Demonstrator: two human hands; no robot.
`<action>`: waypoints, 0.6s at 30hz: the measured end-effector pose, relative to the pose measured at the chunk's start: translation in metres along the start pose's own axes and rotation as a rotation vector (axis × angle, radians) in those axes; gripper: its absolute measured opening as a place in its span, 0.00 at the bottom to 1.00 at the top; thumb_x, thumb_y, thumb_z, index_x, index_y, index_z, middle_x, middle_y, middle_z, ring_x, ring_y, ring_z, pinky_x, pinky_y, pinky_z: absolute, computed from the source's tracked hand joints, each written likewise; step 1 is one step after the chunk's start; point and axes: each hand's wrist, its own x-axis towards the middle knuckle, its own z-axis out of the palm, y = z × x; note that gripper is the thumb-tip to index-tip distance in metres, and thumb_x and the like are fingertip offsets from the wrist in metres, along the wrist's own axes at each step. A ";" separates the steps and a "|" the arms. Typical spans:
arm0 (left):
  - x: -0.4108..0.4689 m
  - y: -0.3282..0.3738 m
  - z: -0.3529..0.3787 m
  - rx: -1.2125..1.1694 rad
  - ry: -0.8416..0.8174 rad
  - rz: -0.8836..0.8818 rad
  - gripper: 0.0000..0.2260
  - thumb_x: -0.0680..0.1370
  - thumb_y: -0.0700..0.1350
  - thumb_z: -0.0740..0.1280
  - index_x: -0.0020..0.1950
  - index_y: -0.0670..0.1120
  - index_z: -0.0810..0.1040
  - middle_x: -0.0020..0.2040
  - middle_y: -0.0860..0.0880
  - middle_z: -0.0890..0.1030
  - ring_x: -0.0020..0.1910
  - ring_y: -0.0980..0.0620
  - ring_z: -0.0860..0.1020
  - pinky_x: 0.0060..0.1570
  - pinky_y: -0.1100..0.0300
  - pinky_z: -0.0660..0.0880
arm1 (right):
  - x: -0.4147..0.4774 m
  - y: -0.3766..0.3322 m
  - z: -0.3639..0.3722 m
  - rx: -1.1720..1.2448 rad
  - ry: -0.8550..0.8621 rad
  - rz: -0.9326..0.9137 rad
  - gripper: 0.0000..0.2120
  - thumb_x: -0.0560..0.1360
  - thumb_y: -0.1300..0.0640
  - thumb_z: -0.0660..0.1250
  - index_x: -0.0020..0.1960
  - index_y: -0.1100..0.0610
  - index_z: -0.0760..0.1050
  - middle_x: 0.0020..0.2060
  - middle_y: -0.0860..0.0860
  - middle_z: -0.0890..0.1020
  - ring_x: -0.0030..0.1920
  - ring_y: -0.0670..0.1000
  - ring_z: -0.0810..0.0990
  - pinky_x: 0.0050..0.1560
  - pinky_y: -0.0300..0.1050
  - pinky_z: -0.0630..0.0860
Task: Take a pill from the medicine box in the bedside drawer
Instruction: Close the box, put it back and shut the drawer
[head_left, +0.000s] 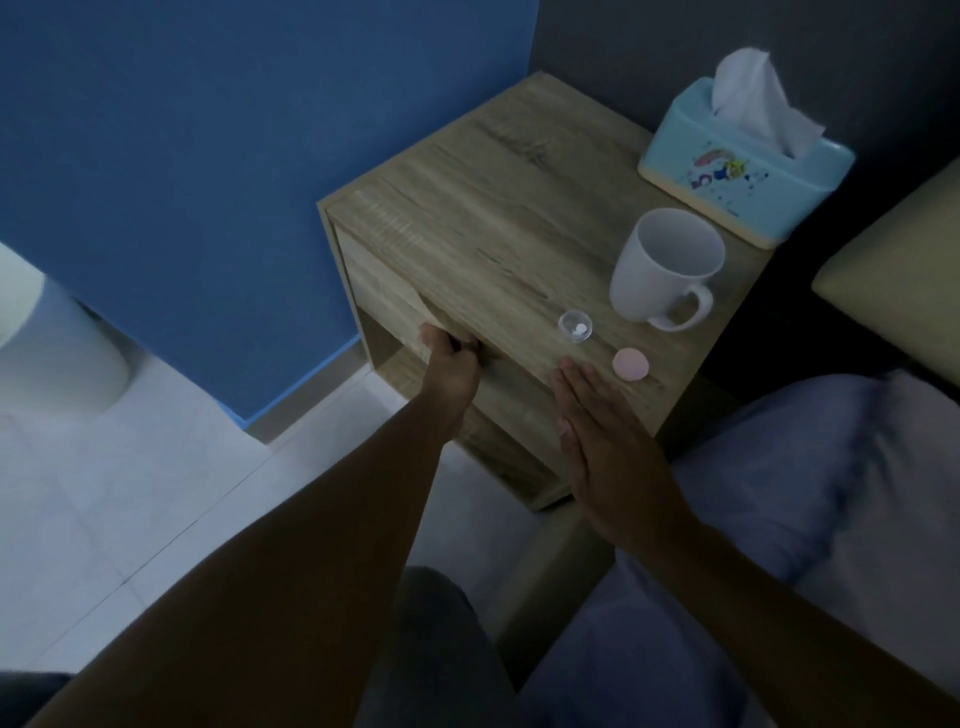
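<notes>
The wooden bedside table (488, 208) stands ahead of me, its drawer front (382, 296) closed or nearly so. My left hand (449, 364) curls its fingers under the lower edge of that drawer front. My right hand (597, 431) is flat with straight fingers, resting at the near edge of the tabletop. On top sit a small clear round container (575, 326) holding white pills and its pink lid (630, 365), just beyond my right fingertips. The drawer's inside is hidden.
A white mug (665, 270) and a light blue tissue box (743, 171) stand at the right back of the tabletop. A blue wall panel is to the left, a bed with a pale pillow (810, 467) to the right, white floor tiles below.
</notes>
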 end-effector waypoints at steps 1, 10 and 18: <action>0.000 0.001 -0.002 0.035 0.003 0.004 0.30 0.80 0.44 0.59 0.79 0.52 0.49 0.72 0.47 0.68 0.71 0.45 0.67 0.66 0.53 0.67 | 0.000 0.000 0.000 0.003 -0.007 0.005 0.24 0.84 0.55 0.51 0.78 0.61 0.62 0.78 0.55 0.63 0.80 0.53 0.58 0.80 0.51 0.56; -0.022 0.008 -0.045 0.377 -0.010 0.091 0.29 0.82 0.43 0.59 0.81 0.51 0.51 0.78 0.47 0.62 0.39 0.64 0.72 0.27 0.81 0.67 | -0.001 -0.006 -0.006 0.034 -0.061 0.060 0.24 0.85 0.56 0.52 0.80 0.57 0.57 0.81 0.51 0.57 0.81 0.50 0.52 0.81 0.47 0.49; -0.082 0.076 -0.067 0.709 -0.041 0.304 0.25 0.83 0.46 0.56 0.80 0.52 0.56 0.78 0.45 0.63 0.68 0.46 0.73 0.55 0.62 0.68 | -0.003 -0.042 -0.034 0.224 -0.032 0.164 0.24 0.85 0.53 0.51 0.80 0.58 0.59 0.80 0.51 0.61 0.79 0.49 0.60 0.79 0.46 0.59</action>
